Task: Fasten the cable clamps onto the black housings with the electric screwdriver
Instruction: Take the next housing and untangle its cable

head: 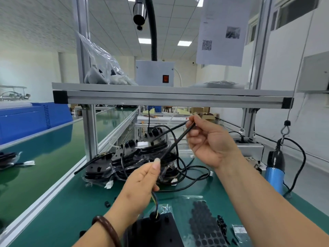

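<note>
**Head view: cable pulled taut over the housing, driver not yet in hand**

Head view. Both hands are raised above the bench (58,207), stretching a black cable (175,141) between them. Left hand (140,177) pinches it low, thumb on top, closed on the cable. Right hand (208,141) pinches the far end between fingertips, also closed on it. Below the left hand the sheath ends and coloured wires (155,202) drop into a black housing (154,230) at the near edge.

More housings (128,157), bagged and wired, are stacked behind. Small black parts (221,223), probably the clamps, lie right of the housing, beside a sheet of black pads (204,223). The blue screwdriver (275,172) hangs at far right, untouched.

Judgement: this is cable dressing ahead of clamping. To do it well:
- keep tension light, so the wires are not dragged out of the housing;
- lay the sheath, not the bare wires, where the clamp will sit;
- hold cable and clamp down with the left hand, freeing the right for the driver;
- keep the loose cable loops clear of the bit.
</note>
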Available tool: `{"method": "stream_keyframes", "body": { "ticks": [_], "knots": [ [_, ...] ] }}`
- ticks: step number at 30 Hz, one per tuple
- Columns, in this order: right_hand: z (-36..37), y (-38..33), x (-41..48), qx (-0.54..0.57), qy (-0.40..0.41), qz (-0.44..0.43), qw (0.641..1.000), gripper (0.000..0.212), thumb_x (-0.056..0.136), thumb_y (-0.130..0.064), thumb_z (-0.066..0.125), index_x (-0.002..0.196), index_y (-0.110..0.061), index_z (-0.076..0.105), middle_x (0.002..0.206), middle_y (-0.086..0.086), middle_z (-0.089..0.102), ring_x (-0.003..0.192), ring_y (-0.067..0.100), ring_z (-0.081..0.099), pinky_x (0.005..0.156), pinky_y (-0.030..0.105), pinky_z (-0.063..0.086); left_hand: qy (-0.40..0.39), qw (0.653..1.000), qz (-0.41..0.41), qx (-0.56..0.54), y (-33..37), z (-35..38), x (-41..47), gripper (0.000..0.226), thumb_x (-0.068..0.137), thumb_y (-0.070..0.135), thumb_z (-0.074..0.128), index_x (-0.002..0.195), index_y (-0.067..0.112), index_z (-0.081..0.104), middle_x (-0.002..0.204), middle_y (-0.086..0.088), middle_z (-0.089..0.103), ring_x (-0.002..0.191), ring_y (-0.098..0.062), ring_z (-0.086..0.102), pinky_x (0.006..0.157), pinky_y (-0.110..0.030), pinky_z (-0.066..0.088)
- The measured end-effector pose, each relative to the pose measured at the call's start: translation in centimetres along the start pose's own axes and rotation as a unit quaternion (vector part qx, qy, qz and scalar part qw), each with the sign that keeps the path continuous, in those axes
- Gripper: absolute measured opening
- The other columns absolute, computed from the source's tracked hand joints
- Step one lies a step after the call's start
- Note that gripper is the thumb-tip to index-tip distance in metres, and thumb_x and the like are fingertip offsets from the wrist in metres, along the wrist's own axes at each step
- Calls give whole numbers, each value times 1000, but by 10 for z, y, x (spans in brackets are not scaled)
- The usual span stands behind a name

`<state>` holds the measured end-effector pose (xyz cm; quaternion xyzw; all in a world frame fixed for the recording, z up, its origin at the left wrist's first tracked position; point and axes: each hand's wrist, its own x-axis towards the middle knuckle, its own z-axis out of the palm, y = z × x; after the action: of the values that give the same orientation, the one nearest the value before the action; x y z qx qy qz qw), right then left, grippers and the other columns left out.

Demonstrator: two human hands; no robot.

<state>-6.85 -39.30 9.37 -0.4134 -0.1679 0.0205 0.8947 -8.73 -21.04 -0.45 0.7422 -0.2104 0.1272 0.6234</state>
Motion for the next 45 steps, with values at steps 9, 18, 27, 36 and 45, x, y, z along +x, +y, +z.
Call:
{"method": "stream_keyframes", "body": {
  "ticks": [9, 18, 27, 36, 45],
  "knots": [
    [-15, 14, 28, 71, 89, -13, 993, 24, 98, -18, 51, 84, -2, 62, 67, 6, 64, 48, 6, 58, 43, 11, 48, 60, 983, -122, -126, 0, -7, 12, 41, 88, 55, 45, 68, 20, 55, 59, 7, 39, 51, -8, 39, 63, -26, 42],
    [29, 56, 39, 36, -3, 48, 998, 17, 93, -14, 58, 82, -7, 68, 64, 0, 54, 45, 4, 45, 41, 12, 36, 144, 920, 162, 325, 58, -17, 66, 40, 95, 29, 51, 136, 31, 50, 99, 4, 58, 100, -16, 54, 82, -21, 35],
    [-44, 33, 53, 252, 209, 19, 945, 31, 102, -24, 44, 73, -14, 45, 42, -4, 41, 29, 6, 31, 29, 16, 23, 198, 975, 5, 103, 38, -79, 67, 21, 72, 52, 69, 80, 33, 72, 84, 17, 69, 85, 1, 59, 69, -16, 38],
    [-88, 23, 54, 98, 246, 12, 964, 30, 100, -26, 48, 74, -14, 50, 42, -7, 34, 29, 4, 25, 30, 15, 15, 211, 973, -37, 83, 24, -90, 62, 21, 72, 44, 73, 77, 23, 73, 78, 13, 68, 70, 6, 55, 60, -13, 34],
    [-121, -14, 47, 66, 278, -35, 958, 26, 101, -23, 48, 77, -13, 49, 38, -8, 32, 27, 3, 24, 28, 14, 16, 179, 976, -38, 122, 14, -89, 56, 25, 67, 49, 72, 76, 25, 75, 82, 16, 69, 87, 3, 56, 81, -26, 38]
  ]
}}
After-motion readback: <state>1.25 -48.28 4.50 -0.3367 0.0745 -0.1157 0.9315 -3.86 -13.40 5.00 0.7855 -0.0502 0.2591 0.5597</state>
